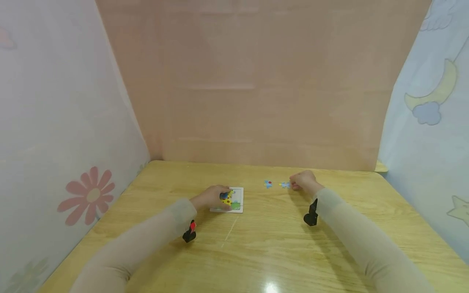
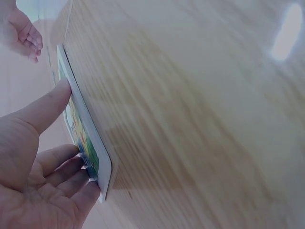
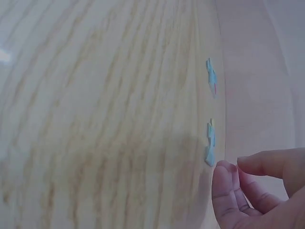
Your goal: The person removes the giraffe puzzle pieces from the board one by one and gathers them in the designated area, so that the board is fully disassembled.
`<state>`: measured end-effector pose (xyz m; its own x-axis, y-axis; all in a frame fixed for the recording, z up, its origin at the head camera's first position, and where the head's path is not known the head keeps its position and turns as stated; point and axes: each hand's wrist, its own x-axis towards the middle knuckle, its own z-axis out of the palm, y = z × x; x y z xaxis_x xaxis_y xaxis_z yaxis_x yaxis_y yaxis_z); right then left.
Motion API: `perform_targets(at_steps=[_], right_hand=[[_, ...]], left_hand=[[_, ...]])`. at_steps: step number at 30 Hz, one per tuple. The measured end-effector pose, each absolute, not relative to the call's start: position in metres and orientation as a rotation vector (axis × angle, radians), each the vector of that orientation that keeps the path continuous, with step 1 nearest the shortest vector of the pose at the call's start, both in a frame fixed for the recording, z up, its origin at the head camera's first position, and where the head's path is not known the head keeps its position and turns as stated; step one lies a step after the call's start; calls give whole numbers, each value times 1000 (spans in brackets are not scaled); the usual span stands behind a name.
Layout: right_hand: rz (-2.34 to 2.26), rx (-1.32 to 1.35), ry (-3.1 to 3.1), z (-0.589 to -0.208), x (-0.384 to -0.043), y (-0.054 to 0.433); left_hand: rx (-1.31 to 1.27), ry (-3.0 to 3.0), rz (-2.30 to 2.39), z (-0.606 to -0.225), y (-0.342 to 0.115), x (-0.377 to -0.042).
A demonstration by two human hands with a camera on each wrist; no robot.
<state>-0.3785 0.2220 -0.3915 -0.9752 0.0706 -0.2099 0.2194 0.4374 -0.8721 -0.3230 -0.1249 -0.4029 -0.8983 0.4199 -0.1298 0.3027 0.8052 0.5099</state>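
Observation:
My left hand [image 1: 212,197] holds a small white-framed puzzle board [image 1: 238,195], its thumb at the near edge and its fingers across the left part. A yellow giraffe with red spots [image 1: 227,199] and green ground show on the board; a dark blue shape sits by the fingers. Part of the picture lies hidden under the hand. To the right, the fingertips of my right hand [image 1: 303,180] are right beside a light blue puzzle piece [image 3: 210,143] with a yellow end. Nothing shows between the right thumb and fingers. Farther left lies another light blue piece [image 1: 268,184] with a red spot.
The wooden table [image 1: 264,236] runs back to a plain brownish sheet [image 1: 256,89]. Pale sheets with printed figures flank it, a pink flower [image 1: 92,195] on the left and a yellow moon [image 1: 436,91] on the right. Black wrist mounts [image 1: 311,215] hang below both sleeves.

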Motion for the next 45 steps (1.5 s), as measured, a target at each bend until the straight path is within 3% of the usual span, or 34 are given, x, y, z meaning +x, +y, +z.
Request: perform_targets(at_steps=[45], right_hand=[[-1666,-107,2366,-375,-360,134]], left_hand=[[600,2658,748,-398,-138,-327]])
